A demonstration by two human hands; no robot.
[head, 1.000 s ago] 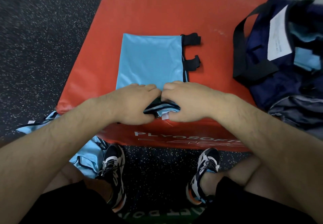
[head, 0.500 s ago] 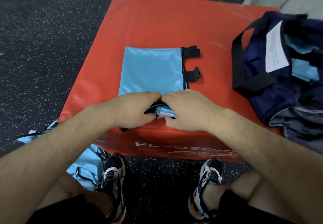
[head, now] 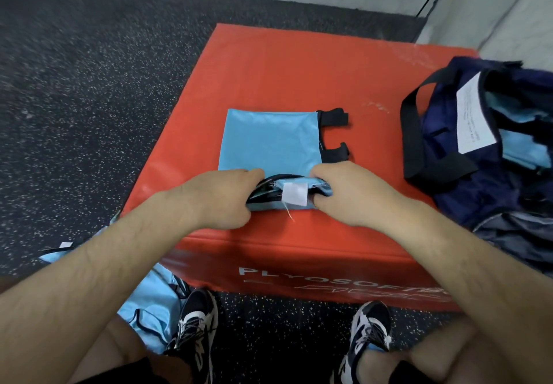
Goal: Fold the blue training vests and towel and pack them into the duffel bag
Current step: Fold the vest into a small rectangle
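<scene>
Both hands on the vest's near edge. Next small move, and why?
Probably fold the vest away over its flat far part: left hand and right hand both grip its near edge, white label up; the rest lies smooth on the red box.

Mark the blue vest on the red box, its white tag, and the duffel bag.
blue vest [head: 269, 141], head view, on its flat folded panel.
white tag [head: 295, 193], head view, middle of the tag.
duffel bag [head: 441, 132], head view, on its navy side wall.

vest [head: 269, 141]: thin cloth, lying smooth and shining faintly
box [head: 299, 69]: vinyl-like skin, gleaming glossy
duffel bag [head: 478, 192]: woven cloth, looking matt
floor [head: 89, 84]: speckled rubber, looking rough
</scene>
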